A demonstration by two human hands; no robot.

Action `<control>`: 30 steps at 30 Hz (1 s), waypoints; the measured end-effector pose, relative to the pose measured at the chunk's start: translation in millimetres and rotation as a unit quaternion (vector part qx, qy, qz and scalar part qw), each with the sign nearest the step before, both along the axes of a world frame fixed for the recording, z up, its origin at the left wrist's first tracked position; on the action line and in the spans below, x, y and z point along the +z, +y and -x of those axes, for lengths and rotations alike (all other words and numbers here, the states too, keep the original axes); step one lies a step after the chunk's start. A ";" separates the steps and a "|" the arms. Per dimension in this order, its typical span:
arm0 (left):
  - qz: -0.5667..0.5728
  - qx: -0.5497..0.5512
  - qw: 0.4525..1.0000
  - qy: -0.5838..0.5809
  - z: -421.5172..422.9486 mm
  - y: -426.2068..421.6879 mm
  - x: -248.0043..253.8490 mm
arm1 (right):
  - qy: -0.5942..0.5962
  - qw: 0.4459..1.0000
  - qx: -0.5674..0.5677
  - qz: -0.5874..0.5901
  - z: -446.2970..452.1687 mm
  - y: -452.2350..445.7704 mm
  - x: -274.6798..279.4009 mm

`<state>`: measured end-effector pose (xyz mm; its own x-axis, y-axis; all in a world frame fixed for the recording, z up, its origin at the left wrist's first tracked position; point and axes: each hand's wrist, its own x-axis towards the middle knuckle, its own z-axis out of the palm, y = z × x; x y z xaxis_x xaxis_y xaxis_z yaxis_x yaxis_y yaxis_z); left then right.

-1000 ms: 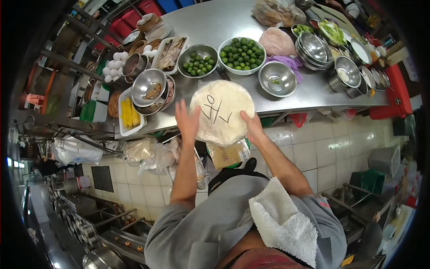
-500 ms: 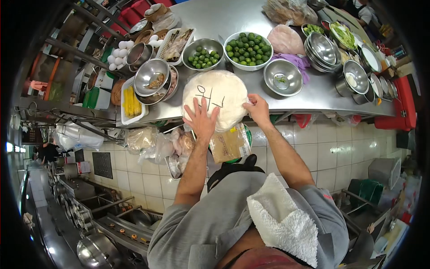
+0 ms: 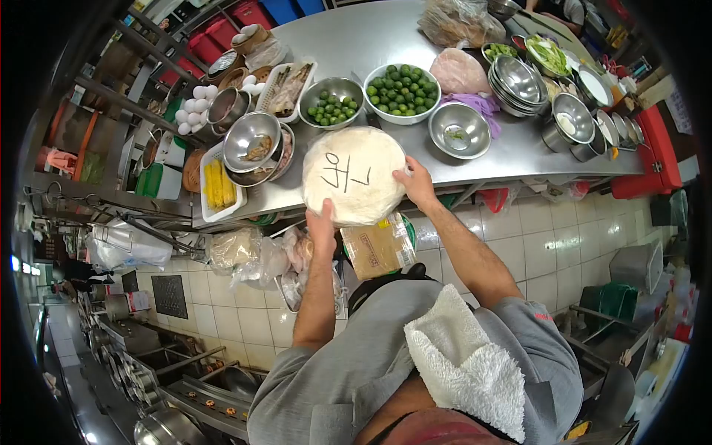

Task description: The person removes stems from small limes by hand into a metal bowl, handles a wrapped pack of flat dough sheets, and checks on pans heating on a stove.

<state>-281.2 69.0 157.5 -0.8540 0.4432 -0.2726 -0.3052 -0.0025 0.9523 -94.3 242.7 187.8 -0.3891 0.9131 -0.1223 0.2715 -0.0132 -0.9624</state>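
A round, pale, plastic-wrapped bundle [image 3: 360, 152] with dark marker strokes on top lies at the near edge of the steel counter [image 3: 512, 165]. My left hand [image 3: 321, 225] grips its lower left edge, thumb on top and the other fingers hidden beneath. On its right edge, my right hand [image 3: 417, 182] holds on with the thumb above and fingers around the side. Just behind the bundle are a steel bowl of green citrus [image 3: 331, 103] and a fuller white bowl of them [image 3: 401, 93]. To its right sits a nearly empty steel bowl [image 3: 460, 131].
At the left stand a tray of yellow food [image 3: 219, 185], steel bowls [image 3: 252, 142] and eggs [image 3: 191, 117]. Stacked bowls [image 3: 519, 81] and a red box [image 3: 656, 152] are at the right. A cardboard box [image 3: 373, 250] sits below the counter edge. Another person [image 3: 567, 11] is at the top.
My left hand has gone from spread, first beside and then on top of the bundle, to gripping its lower left edge. The marked strokes have turned slightly. My right hand stays at the right edge.
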 end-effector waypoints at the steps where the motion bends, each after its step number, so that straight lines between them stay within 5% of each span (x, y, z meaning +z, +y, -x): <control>1: 0.026 -0.022 0.999 0.038 0.4 2.4 0.0 | -0.033 0.998 0.008 -0.061 6.9 3.1 0.3; 9: 0.120 -0.038 0.970 0.206 16.7 23.5 -0.3 | -0.035 0.996 -0.005 -0.081 33.0 29.0 -5.8; 17: 0.187 -0.070 0.948 0.248 43.8 43.0 3.7 | -0.080 0.994 0.002 -0.078 44.9 40.0 19.1; 18: 0.199 -0.073 0.952 0.221 52.2 39.2 -5.2 | -0.115 0.967 -0.027 -0.224 40.1 30.2 28.7; 19: 0.211 -0.079 0.955 0.195 52.6 36.2 -11.8 | -0.153 0.918 -0.056 -0.363 29.3 19.5 42.5; 21: 0.281 -0.058 0.886 0.364 11.4 15.8 48.0 | -0.013 0.934 0.000 -0.357 -10.9 -4.5 90.6; 23: 0.230 -0.058 0.890 0.389 -19.4 2.9 53.9 | 0.080 0.947 0.073 -0.302 -61.8 -42.9 153.9; 25: 0.167 -0.144 0.877 0.428 -43.0 -1.6 51.0 | 0.098 0.879 0.130 -0.449 -105.4 -71.4 210.6; 26: 0.161 -0.155 0.822 0.524 -57.8 3.4 60.1 | 0.095 0.853 0.171 -0.484 -125.4 -85.8 248.1; 29: 0.119 -0.148 0.820 0.541 -54.9 55.2 73.7 | 0.180 0.813 0.201 -0.517 -167.9 -124.5 310.0; 30: 0.068 -0.137 0.868 0.473 -36.7 84.7 69.0 | 0.175 0.806 0.184 -0.536 -179.1 -130.1 320.0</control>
<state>-244.6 153.7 226.5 -0.5922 0.6834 0.4269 0.6411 0.0786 0.7634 84.8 112.6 507.8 -0.4965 0.2374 0.8349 -0.2225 0.8949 -0.3868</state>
